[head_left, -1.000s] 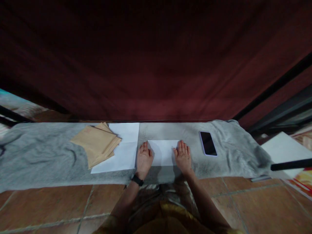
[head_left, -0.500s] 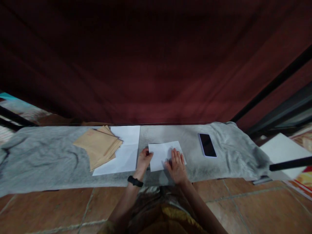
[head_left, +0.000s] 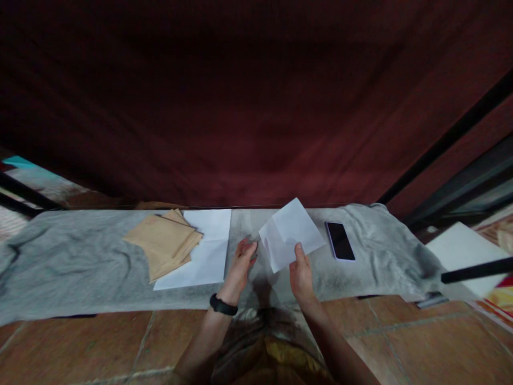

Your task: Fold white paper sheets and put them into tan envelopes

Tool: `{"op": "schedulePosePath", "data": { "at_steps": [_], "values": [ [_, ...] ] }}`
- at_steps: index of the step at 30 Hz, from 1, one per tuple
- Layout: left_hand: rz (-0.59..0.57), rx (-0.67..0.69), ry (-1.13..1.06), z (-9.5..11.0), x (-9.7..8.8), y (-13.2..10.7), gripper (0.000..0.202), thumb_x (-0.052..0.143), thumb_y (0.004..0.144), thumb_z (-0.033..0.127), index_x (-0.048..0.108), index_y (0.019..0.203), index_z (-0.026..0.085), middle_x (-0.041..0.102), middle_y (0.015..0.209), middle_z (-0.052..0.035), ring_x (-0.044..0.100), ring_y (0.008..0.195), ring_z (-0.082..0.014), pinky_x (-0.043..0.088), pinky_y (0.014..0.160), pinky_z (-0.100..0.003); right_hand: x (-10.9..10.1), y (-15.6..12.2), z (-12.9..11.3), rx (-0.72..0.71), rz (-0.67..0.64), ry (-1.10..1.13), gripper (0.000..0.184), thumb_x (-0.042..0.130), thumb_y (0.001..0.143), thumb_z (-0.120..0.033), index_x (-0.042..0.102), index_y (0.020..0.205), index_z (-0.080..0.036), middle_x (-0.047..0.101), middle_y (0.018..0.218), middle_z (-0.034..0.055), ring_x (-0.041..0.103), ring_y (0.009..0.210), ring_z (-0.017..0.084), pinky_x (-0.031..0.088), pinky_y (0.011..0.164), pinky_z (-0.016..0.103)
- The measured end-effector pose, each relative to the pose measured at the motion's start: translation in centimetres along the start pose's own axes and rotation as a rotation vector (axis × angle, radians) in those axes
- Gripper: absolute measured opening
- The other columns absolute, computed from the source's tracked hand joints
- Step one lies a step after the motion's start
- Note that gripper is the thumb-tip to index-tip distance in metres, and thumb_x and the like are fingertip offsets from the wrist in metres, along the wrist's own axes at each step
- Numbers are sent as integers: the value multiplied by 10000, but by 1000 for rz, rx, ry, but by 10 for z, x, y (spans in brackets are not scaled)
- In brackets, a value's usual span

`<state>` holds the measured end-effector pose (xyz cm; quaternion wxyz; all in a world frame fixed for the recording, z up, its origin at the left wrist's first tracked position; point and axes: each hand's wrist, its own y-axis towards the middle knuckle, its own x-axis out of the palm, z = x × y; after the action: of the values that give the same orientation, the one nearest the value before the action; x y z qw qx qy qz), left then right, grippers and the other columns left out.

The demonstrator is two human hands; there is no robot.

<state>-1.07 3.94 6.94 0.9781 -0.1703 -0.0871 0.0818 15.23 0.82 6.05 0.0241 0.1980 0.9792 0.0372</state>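
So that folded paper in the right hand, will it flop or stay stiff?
Probably fairly stiff: the folded paper stands tilted, unsagging, pinched at one edge by the right hand. Likely very light, since one hand lifts it.

Bench (head_left: pixel 60 272): runs left to right, with a cloth (head_left: pixel 385 256) laid over it. A curtain (head_left: pixel 256 117) hangs behind and the floor (head_left: pixel 80 342) lies in front.
- Envelope stack (head_left: pixel 162 243): on the cloth, left of centre, overlapping the left edge of the flat sheet (head_left: pixel 210 254).
- Left hand (head_left: pixel 240 264): just right of the flat sheet, over the cloth.
- Folded sheet (head_left: pixel 290 232): right of the left hand, raised off the cloth, its lower edge gripped by the right hand (head_left: pixel 301 274).
- Phone (head_left: pixel 340 240): on the cloth, just right of the folded sheet.
- Board (head_left: pixel 460 248): beyond the bench's right end, behind a rod (head_left: pixel 476 270).
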Motion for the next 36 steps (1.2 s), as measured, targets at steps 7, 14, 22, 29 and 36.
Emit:
{"op": "schedulePosePath", "data": {
  "at_steps": [7, 14, 22, 29, 36],
  "values": [
    [-90, 118, 209, -40, -6, 16, 722, 622, 801, 176, 435, 1498, 162, 762, 1009, -65, 738, 863, -217, 606, 818, -371, -13, -3, 48, 204, 69, 94, 530, 489, 920, -492, 615, 1320, -169, 771, 1085, 115, 740, 916, 276, 584, 747, 376],
    [81, 491, 914, -38, -32, 36, 649, 503, 830, 88, 491, 1476, 140, 646, 1337, -147, 681, 1143, -264, 547, 1035, -419, -51, -10, 89, 45, 176, -329, 652, 443, 892, -471, 493, 1448, -134, 617, 1341, 196, 636, 1167, 314, 551, 943, 490],
    [-40, 768, 1329, -68, 3, 1, 556, 388, 990, 198, 400, 1546, 174, 369, 1641, -138, 304, 1534, -296, 335, 1217, -514, -16, -22, 62, -467, -325, -834, 535, 287, 1062, -311, 386, 1571, -176, 447, 1598, 132, 377, 1497, 242, 387, 1190, 494],
    [-156, 783, 1441, -86, 6, -10, 623, 349, 965, 149, 322, 1584, 95, 350, 1644, -164, 261, 1553, -267, 265, 1258, -505, -1, -31, 67, -533, -411, -1052, 543, 299, 1081, -324, 327, 1597, -156, 403, 1625, 111, 358, 1512, 225, 293, 1244, 476],
    [-10, 699, 1446, -81, -1, -9, 598, 378, 1007, 272, 346, 1572, 78, 351, 1638, -174, 270, 1550, -273, 267, 1259, -502, -18, -21, 77, -476, -301, -1152, 579, 338, 1068, -358, 316, 1602, -134, 433, 1601, 159, 378, 1496, 279, 291, 1222, 501]
  ]
}}
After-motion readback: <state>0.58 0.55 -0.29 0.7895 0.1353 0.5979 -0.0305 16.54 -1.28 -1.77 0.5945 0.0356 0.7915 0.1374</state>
